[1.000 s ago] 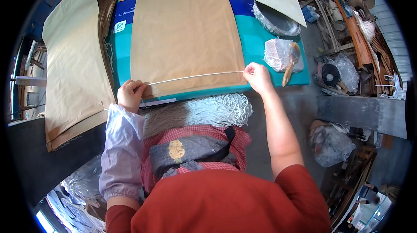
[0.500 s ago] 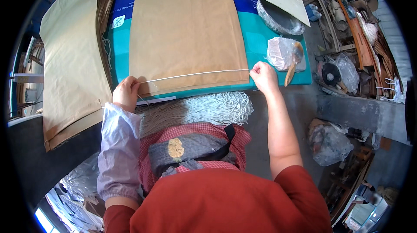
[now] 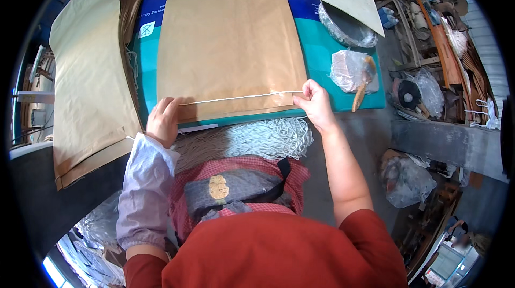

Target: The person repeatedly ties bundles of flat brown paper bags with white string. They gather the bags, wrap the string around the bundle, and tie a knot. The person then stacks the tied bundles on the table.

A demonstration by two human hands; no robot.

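One white cord (image 3: pixel 241 97) now settles across the near end of the brown paper (image 3: pixel 230 36), right grip (image 3: pixel 316 104) shifting inward, pinching it, left grip (image 3: pixel 163 122) hiding its hold.

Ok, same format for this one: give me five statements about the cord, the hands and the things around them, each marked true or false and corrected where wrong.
1. The white cord runs across the brown paper near its lower edge. True.
2. The right hand is at the right end of the cord's span over the paper. True.
3. The wooden-handled tool lies left of the brown paper. False: the wooden-handled tool lies to its right.
4. The left forearm is bare. False: a pale sleeve cover covers most of it.
5. A bundle of pale cords lies between the green surface and the person's body. True.
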